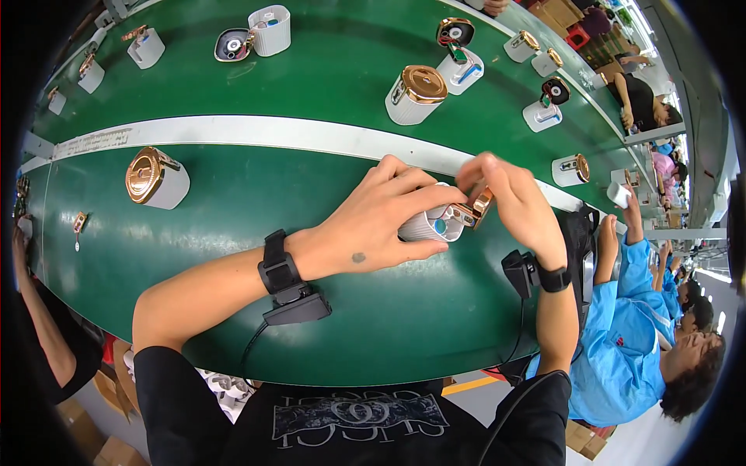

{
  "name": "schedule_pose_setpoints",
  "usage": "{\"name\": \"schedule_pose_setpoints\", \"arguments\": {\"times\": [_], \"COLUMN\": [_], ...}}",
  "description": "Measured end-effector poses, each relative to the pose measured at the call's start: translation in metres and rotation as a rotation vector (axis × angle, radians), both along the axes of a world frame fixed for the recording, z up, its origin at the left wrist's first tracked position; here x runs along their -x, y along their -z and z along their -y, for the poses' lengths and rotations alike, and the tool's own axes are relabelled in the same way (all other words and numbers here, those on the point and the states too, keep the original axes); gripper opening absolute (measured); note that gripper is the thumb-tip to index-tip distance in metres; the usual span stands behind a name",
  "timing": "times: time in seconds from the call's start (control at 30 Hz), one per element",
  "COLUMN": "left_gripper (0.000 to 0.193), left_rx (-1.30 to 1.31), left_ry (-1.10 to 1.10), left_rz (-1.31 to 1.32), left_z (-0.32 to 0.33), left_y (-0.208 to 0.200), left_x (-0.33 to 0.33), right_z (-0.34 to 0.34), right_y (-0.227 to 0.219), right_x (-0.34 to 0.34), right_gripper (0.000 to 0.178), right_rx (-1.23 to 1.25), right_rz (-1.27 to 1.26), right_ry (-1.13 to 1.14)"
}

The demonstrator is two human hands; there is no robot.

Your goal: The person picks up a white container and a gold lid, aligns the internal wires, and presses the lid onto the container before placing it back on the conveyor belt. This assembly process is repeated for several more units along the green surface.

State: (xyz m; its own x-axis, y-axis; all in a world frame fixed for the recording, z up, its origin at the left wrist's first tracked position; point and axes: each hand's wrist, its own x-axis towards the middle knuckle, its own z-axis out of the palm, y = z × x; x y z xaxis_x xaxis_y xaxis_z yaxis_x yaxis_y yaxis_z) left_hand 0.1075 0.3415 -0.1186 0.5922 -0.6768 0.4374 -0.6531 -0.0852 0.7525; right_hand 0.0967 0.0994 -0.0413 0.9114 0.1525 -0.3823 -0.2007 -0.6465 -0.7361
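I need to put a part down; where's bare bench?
Free: bench between the near gold-lidded canister and left hand; also between the wrist devices. Crowded: around the open canister, between that hand and the right hand.

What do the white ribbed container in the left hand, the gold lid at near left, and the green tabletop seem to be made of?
White container: probably moulded plastic, fairly matte, with fine even ribs. Gold lid: mirror-like shine with bright reflections; metal or plated plastic, I cannot tell. Green tabletop: smooth, slightly glossy sheet, perhaps rubber or laminate, judging by light patches.
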Motion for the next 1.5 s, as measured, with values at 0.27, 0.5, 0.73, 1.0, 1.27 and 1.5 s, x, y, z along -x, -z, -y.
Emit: {"name": "schedule_pose_setpoints", "arguments": {"times": [0.27, 0.5, 0.73, 1.0, 1.27, 1.5], "left_gripper": [0.061, 0.073, 0.076, 0.072, 0.068, 0.041], "left_rx": [0.024, 0.069, -0.027, 0.141, 0.172, 0.009], "left_ry": [-0.057, -0.116, -0.069, -0.030, 0.054, 0.014], "left_rz": [0.017, -0.328, -0.300, -0.408, -0.272, -0.419], "left_z": [-0.002, -0.013, -0.017, -0.014, -0.021, -0.022], "left_y": [0.004, -0.003, -0.007, 0.018, 0.020, 0.016], "left_x": [-0.003, 0.003, 0.001, 0.000, -0.008, -0.011], "right_z": [-0.024, -0.031, -0.038, -0.040, -0.034, -0.046], "right_y": [-0.020, -0.015, 0.003, 0.016, 0.005, 0.015], "right_x": [0.039, 0.043, 0.035, 0.028, 0.034, 0.035], "right_gripper": [0.035, 0.040, 0.057, 0.068, 0.073, 0.066], "right_rx": [0.114, -0.063, -0.229, -0.579, -0.019, 0.040], "right_rz": [0.123, 0.491, 0.543, 0.301, 0.552, 0.617], "right_ry": [0.125, -0.121, -0.066, -0.016, -0.337, -0.318]}}
